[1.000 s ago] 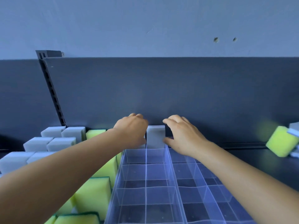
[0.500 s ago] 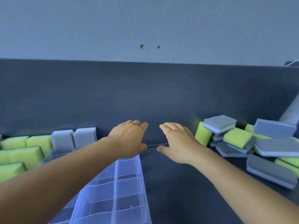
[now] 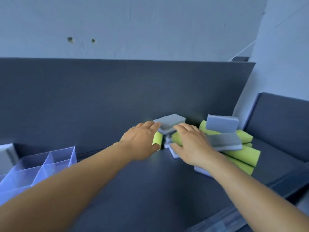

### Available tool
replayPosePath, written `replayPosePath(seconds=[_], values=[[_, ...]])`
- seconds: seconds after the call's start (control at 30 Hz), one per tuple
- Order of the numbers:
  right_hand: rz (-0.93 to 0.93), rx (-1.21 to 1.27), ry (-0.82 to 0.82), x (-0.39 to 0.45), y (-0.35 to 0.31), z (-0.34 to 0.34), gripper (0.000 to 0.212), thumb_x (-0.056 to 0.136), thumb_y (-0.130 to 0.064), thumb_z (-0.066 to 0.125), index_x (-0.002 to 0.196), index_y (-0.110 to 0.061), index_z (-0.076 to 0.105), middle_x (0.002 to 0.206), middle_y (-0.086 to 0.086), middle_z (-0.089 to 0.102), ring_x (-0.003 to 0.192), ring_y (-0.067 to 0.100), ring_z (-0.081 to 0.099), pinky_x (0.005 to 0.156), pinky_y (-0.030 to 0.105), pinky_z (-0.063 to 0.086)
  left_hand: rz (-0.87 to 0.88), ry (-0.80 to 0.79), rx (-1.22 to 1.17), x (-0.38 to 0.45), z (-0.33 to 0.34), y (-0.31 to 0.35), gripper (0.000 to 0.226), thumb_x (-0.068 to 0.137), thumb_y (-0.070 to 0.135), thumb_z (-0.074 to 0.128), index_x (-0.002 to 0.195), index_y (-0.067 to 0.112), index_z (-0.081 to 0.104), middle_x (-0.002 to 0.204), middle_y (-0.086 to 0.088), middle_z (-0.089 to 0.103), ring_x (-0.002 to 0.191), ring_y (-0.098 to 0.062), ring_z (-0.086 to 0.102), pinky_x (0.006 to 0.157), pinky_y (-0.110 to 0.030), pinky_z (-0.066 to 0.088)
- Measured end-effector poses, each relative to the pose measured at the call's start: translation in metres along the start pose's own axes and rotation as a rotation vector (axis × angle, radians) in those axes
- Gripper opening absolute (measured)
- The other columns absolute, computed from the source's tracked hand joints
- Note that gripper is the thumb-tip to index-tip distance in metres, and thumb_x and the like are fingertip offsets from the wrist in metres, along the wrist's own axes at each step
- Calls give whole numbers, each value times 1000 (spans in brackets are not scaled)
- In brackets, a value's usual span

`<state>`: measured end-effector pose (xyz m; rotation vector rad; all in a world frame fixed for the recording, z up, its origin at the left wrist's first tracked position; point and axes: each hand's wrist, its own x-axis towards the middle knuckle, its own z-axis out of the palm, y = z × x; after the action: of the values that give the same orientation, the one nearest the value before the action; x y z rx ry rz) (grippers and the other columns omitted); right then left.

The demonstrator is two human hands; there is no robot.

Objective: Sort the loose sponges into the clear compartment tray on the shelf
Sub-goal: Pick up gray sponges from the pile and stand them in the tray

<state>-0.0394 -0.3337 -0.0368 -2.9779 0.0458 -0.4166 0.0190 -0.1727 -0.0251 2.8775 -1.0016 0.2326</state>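
A heap of loose sponges (image 3: 234, 144), yellow-green ones and grey ones, lies on the dark shelf at the right. A grey sponge (image 3: 169, 122) sits on top of the heap's left end. My left hand (image 3: 142, 141) reaches to that end with fingers stretched out, its fingertips at the grey sponge's left edge. My right hand (image 3: 189, 143) lies flat over the sponges just right of it, fingers extended. Neither hand holds anything. The clear compartment tray (image 3: 50, 158) stands at the far left, its visible compartments holding nothing.
The dark shelf surface (image 3: 158, 190) stretches between the tray and the heap. A dark back panel (image 3: 117, 97) rises behind them. A dark side panel (image 3: 275, 131) closes the shelf at the right. A grey sponge (image 3: 6, 154) shows at the left edge.
The view has swung to the right: the tray has slid to the far left and the heap is now at the centre right. Both hands have moved from the tray's far end onto the heap.
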Motion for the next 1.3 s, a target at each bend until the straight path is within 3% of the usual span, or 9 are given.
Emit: replayPosePath(seconds=[0.2,0.33,0.53,0.63,0.73,0.83,1.03,1.13,1.3], values=[[209,-42,-16,3,61,-3,50,98,-25,36,147,-18,25,150,3,32,138,25,27,111,34,22,12,-31,40,44,8,25,58,101,40,30,152,21,13,161,5,8,148,-20,5,118,-36,14],[299,-152,-201,-1,91,1,54,93,-20,45,145,-19,30,149,5,29,136,28,27,110,36,27,-54,-54,11,62,19,31,44,101,39,26,137,19,43,160,-2,7,148,-28,0,116,-41,15],[262,-243,-221,-2,101,0,53,90,-23,51,141,-21,34,133,0,45,124,26,31,96,34,30,-96,13,-117,57,23,42,25,95,34,49,110,15,51,144,-9,28,121,-31,42,100,-38,38],[284,-244,-202,-2,100,-1,47,87,-29,57,131,-21,43,120,-1,48,116,25,34,91,32,30,-159,57,-179,54,21,43,54,82,30,66,126,16,37,131,-9,39,111,-30,45,92,-36,43],[305,-201,-161,-3,97,-4,55,85,-35,62,131,-18,40,123,3,41,116,27,38,95,32,31,-250,-5,-94,53,23,40,101,75,35,72,149,18,6,123,-9,48,118,-31,41,97,-36,37],[299,-85,-98,-7,88,-12,56,84,-35,61,131,-15,39,121,6,36,107,29,45,89,33,36,-320,-20,-47,48,26,33,111,75,30,72,150,22,-10,124,-11,46,118,-33,43,97,-37,37],[191,88,17,-5,57,-27,68,79,-34,63,138,-24,31,129,5,46,117,30,44,93,37,36,-311,-15,-269,25,13,3,82,80,20,64,148,35,19,126,-10,38,104,-33,52,77,-36,49],[126,225,50,-1,38,-30,77,78,-37,66,142,-31,25,131,3,48,122,30,41,95,37,36,-319,36,-346,7,4,-8,57,78,18,64,130,31,42,112,-4,42,96,-29,53,69,-32,45],[51,425,84,7,0,-29,58,72,-46,71,123,-39,43,116,-4,42,105,20,48,79,32,40,-287,141,-437,-31,-19,-29,38,79,16,65,108,23,40,96,-3,55,75,-18,53,58,-29,45]])
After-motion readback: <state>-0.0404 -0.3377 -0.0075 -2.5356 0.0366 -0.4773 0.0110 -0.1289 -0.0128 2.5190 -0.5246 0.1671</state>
